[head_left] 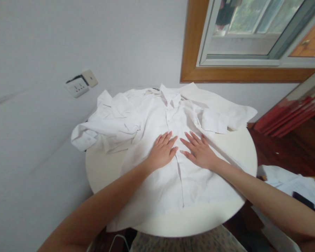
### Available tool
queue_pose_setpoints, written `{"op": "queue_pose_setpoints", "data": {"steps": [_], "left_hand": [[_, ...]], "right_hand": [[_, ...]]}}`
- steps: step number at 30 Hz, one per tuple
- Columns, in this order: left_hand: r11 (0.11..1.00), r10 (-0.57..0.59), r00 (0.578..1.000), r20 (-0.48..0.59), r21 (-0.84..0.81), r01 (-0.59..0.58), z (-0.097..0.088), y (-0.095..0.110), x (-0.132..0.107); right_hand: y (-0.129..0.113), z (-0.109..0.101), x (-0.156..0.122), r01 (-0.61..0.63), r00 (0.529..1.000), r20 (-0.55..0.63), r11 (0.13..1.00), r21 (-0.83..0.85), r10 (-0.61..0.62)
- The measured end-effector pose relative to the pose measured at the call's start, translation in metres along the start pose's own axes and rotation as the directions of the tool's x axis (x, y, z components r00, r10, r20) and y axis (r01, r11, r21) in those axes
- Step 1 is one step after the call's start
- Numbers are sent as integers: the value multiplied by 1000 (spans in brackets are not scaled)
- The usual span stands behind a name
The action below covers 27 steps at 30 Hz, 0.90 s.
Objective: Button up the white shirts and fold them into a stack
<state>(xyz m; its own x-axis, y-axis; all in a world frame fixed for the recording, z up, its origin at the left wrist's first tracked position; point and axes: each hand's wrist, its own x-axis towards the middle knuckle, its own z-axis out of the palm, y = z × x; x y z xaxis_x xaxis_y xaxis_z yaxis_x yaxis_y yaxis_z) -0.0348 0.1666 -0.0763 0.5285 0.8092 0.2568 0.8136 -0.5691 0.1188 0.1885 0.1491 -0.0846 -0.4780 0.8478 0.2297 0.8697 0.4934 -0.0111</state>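
Note:
A white button-up shirt (157, 189) lies front side up across a round white table (173, 224), its collar toward the wall and its hem toward me. My left hand (161, 151) rests flat on the shirt's front, just left of the button placket, fingers spread. On the other side of the placket, my right hand (198, 149) presses flat with its fingers apart. Neither hand grips the cloth. The left sleeve in view is bunched, and its cuff reaches over the table's edge. The right sleeve lies folded near the far right edge.
A wall with a socket (77, 86) and a switch plate (90, 78) borders the table's far and left sides. A wood-framed window (194, 70) is at the upper right. Beyond the table's right edge are a red and white curtain (283, 115) and papers (291, 182).

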Motion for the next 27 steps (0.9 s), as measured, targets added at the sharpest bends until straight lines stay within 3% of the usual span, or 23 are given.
{"op": "queue_pose_setpoints", "data": {"steps": [6,11,15,18,23,27], "left_hand": [[998,-3,998,-66,-62,-1,0,7,-5],[952,-103,983,-154,-303,53,-9,-3,-1],[895,-103,994,-46,-441,72,-13,-12,2],[881,-78,997,14,-467,75,-14,-16,4],[910,7,999,45,-415,12,-18,-18,5],[925,124,992,36,-366,-102,-21,-16,4]], "right_hand": [[0,-1,-7,5,1000,-25,999,38,-4],[-6,-21,-3,-19,994,-101,978,209,41],[-22,-49,7,-40,997,78,901,432,6],[-36,-58,15,-100,976,217,874,476,-7],[-44,-50,22,-120,968,251,902,415,14],[-34,-43,22,-124,965,262,837,533,-24]]}}
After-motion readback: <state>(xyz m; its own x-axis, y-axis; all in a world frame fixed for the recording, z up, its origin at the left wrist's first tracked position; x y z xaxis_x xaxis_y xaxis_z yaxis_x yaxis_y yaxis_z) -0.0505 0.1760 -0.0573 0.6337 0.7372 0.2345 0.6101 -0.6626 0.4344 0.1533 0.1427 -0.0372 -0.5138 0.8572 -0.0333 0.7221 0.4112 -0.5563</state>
